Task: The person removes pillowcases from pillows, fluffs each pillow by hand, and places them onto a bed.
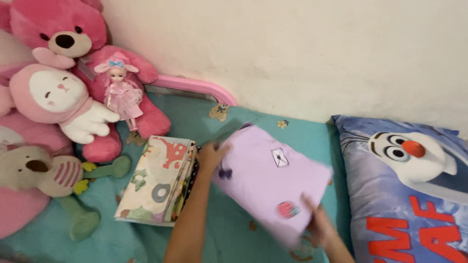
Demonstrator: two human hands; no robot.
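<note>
count on the bed: plush toys, four — one large pink bear (63,34), one pink rabbit (58,100), one tan bear (36,170), one further pink plush partly cut off at the left edge (14,209). dolls, one (119,90), in a pink dress. folded patterned cloth stacks, one (156,180). folded lilac garments, one (273,180). printed snowman pillows, one (409,190). hands in view, two: left hand (212,157), right hand (319,224).

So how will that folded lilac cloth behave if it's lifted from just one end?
The lilac cloth, held by the left hand and right hand, looks soft, so it would probably droop and unfold. It seems light and unlikely to slip.
</note>
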